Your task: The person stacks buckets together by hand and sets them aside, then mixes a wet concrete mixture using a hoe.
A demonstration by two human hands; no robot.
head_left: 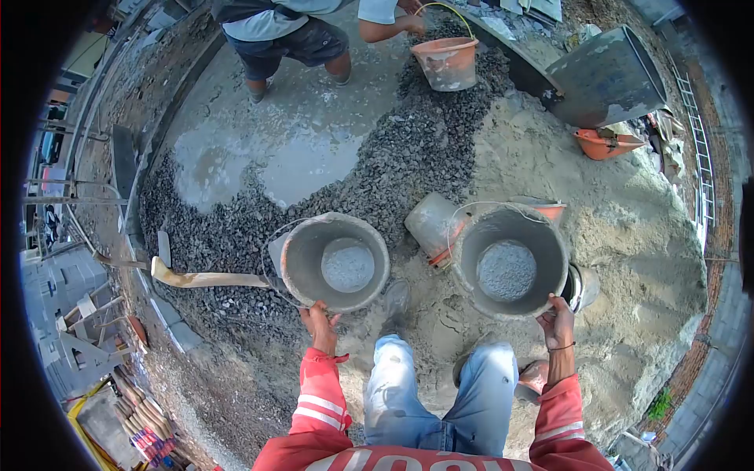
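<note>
Fingers (317,309) of the left hand (320,327) clamped on the near edge of the left bucket (305,263); opposite, fingers of the right hand (558,321) clamped on the near right edge of the right bucket (551,259). Impossible to tell how far the fingertips wrap underneath. Both buckets out in front of the knees (390,357), well apart, mouths facing up. For a sound hold: grip firmly on each side, with wrists straight, elbows close and the weight shared evenly.

Containers, from left to right. Left bucket: grey, caked walls and a pale grey bottom, thin layer or bare floor hard to tell; to its left, a wooden handle (212,279) over dark gravel (212,235). Between the two, a tipped bucket (432,218) on its side, inside unseen. Farther off, an orange bucket (452,67), with a co-worker's hand (412,25) near its handle; contents unclear. Right bucket: same caked walls, a pale, speckled bottom, again layer or floor uncertain. Just beside it, a pale container (587,287), mostly hidden. Farther right, beyond heaped sand (628,235), a large grey drum (605,82), tilted, near a small orange tub (603,144); contents of both unclear.
</note>
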